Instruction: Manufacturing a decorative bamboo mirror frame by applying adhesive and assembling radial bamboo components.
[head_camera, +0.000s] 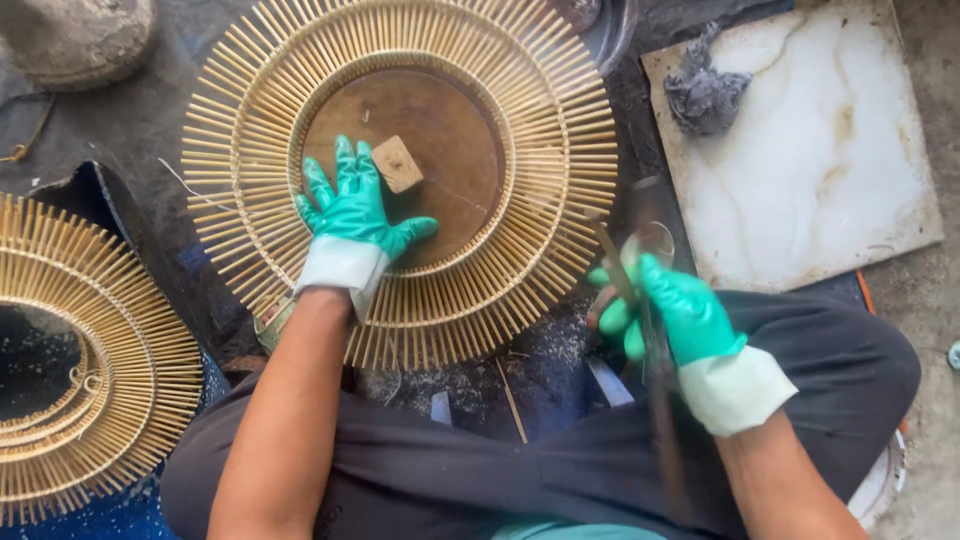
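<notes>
A round sunburst frame of pale bamboo sticks lies flat on the dark floor, its brown wooden centre disc bearing a small square wooden block. The left hand, in a green glove, presses open and flat on the disc and inner ring. The right hand, likewise gloved, is clenched around a thin blurred stick just beside the frame's rim. A second sunburst frame lies at left; a grey rag rests on a white marble slab.
</notes>
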